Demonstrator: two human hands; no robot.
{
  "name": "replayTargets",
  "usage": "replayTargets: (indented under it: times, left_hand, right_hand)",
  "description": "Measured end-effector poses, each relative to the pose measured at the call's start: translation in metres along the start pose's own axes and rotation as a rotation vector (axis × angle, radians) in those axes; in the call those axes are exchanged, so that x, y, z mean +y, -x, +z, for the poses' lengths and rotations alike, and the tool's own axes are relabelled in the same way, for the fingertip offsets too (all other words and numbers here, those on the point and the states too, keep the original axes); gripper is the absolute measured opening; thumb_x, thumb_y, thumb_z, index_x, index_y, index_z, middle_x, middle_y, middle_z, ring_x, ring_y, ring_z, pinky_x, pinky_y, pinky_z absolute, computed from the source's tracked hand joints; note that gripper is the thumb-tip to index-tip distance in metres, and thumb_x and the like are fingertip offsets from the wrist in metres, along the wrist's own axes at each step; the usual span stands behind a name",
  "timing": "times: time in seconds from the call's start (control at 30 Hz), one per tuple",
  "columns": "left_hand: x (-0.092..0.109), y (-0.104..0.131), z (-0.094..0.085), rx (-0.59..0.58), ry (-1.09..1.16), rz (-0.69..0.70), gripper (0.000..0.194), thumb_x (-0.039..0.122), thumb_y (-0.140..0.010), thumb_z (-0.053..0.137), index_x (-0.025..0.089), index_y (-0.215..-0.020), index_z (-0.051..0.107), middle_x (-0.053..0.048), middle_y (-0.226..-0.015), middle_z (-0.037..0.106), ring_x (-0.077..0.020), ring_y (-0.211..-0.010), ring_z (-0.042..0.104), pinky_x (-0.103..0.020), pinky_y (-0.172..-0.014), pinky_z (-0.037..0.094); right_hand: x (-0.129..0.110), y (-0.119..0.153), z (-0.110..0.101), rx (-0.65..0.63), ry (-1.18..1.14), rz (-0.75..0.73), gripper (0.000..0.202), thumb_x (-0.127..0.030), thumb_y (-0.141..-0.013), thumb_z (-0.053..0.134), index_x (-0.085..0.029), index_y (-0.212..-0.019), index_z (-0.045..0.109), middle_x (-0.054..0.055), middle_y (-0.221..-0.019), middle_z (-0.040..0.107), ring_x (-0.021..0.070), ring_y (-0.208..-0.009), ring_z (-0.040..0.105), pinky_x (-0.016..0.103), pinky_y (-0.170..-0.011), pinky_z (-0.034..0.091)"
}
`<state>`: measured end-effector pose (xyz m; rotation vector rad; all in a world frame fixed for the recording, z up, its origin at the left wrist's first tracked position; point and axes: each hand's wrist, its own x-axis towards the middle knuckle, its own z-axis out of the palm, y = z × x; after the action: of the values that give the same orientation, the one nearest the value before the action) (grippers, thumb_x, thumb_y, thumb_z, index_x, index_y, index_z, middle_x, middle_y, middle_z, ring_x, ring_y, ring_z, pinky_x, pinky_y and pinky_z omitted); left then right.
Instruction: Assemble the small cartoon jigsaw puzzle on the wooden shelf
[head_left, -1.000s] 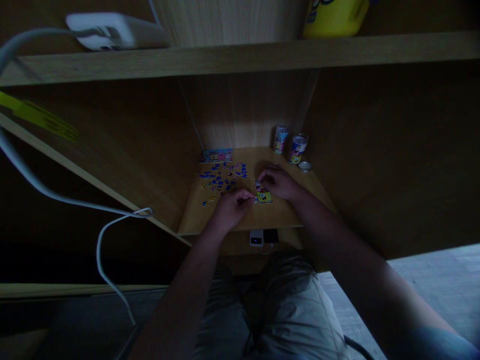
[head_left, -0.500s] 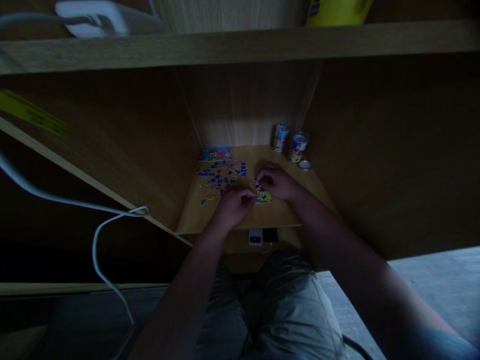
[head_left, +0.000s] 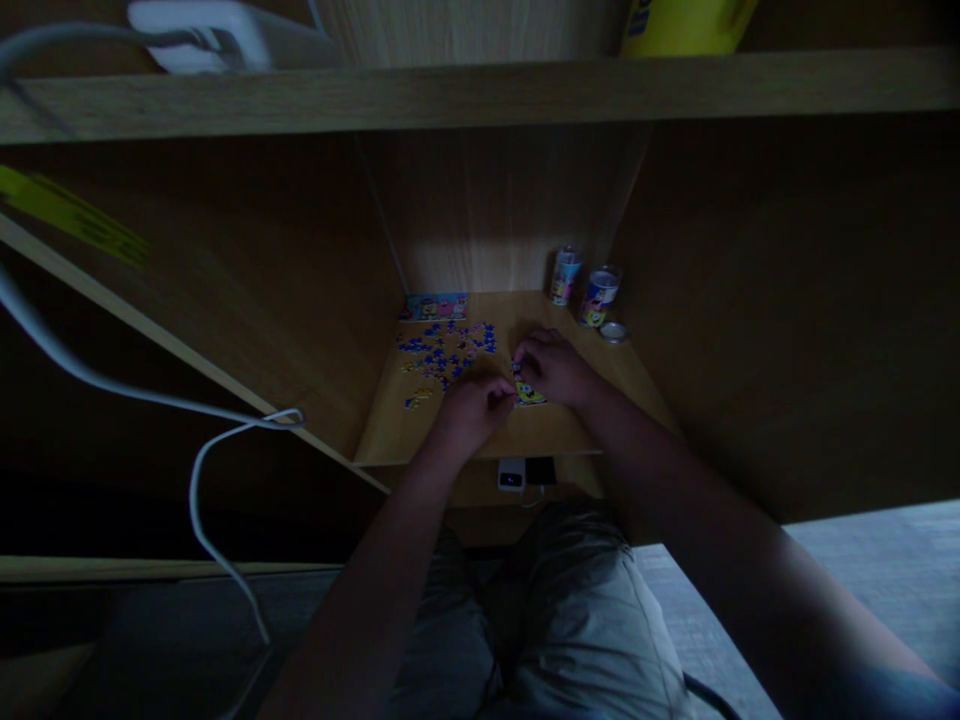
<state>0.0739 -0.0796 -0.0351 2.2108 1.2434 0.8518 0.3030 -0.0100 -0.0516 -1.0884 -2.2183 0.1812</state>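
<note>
Left hand: fingers pinched together at the joined patch mid-desk, piece hidden. Right hand: curled, resting on the patch's far edge; grip unclear. Best practice: steady patch, align tabs, press flat; loose pieces lie just left.

Two bare forearms, left hand, right hand, light, perhaps beige shorts (creased at the lap), bluish sleeve edge at right.

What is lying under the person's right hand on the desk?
Under the right hand lies a joined patch of puzzle; only its yellow front edge shows. The part beneath the palm is covered. The left hand touches its left side.
</note>
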Motion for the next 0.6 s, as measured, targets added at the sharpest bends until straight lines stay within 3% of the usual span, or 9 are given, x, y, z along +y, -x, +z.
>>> replayTargets:
  times: [0.4, 0.6]
  left_hand:
    - [0.016, 0.003, 0.000, 0.046, -0.263, 0.088, 0.017, 0.010, -0.094, 0.077, 0.023, -0.083, 0.073, -0.004, -0.089, 0.076, -0.0239, -0.091, 0.072, -0.037, -0.090, 0.056]
    - [0.016, 0.005, 0.001, 0.056, -0.265, 0.088, 0.016, 0.010, -0.094, 0.078, 0.022, -0.085, 0.073, -0.004, -0.091, 0.076, -0.0225, -0.088, 0.071, -0.036, -0.087, 0.056]
  right_hand:
    - [-0.006, -0.001, -0.004, -0.069, 0.052, 0.028, 0.011, -0.019, -0.092, 0.069, -0.023, -0.102, 0.073, 0.011, -0.110, 0.074, 0.0327, -0.111, 0.064, 0.048, -0.106, 0.048]
    - [-0.009, -0.001, -0.004, -0.066, 0.086, 0.047, 0.012, -0.020, -0.092, 0.071, -0.023, -0.103, 0.074, 0.011, -0.112, 0.074, 0.0324, -0.112, 0.064, 0.047, -0.106, 0.048]
